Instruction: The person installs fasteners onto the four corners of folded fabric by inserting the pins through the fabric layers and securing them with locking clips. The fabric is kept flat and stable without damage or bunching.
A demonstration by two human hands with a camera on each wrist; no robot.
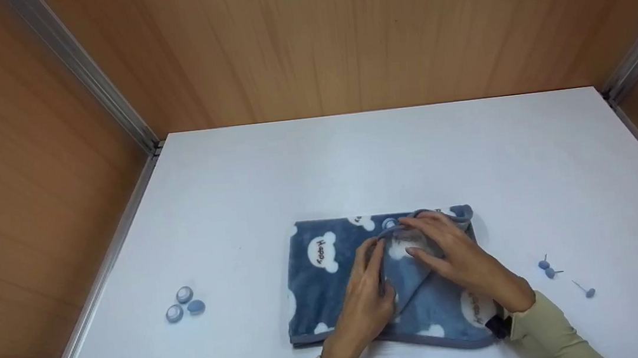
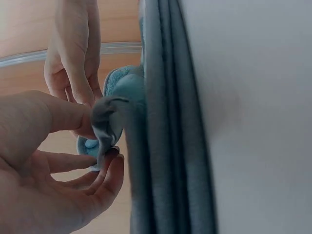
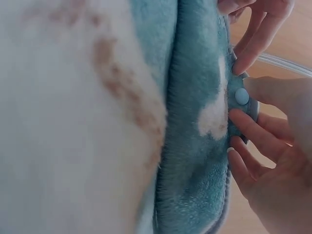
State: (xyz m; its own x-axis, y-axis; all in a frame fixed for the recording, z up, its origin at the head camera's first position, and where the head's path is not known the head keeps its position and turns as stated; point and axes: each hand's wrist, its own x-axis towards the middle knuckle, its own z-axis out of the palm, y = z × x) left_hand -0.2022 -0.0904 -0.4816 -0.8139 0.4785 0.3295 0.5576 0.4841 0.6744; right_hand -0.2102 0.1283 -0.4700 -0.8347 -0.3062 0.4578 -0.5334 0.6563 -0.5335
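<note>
A blue fleece cloth [image 1: 329,273] with white bear prints lies folded on the white table [image 1: 353,163]. One corner is turned over the middle. My left hand [image 1: 376,257] pinches the grey hem [image 2: 105,124] of that corner between thumb and fingers [image 2: 109,178]. My right hand [image 1: 413,233] holds the same corner from the right, thumb and fingers [image 3: 248,129] curled round the edge. A small blue round snap [image 3: 241,96] sits on the cloth between them. In the left wrist view the right hand [image 2: 73,53] hangs just behind the hem.
Three blue-and-white round caps [image 1: 184,303] lie together at the left of the table. Three small blue pins [image 1: 549,268] lie at the right, one [image 1: 587,291] further out. Wooden walls [image 1: 339,34] close in the back and sides.
</note>
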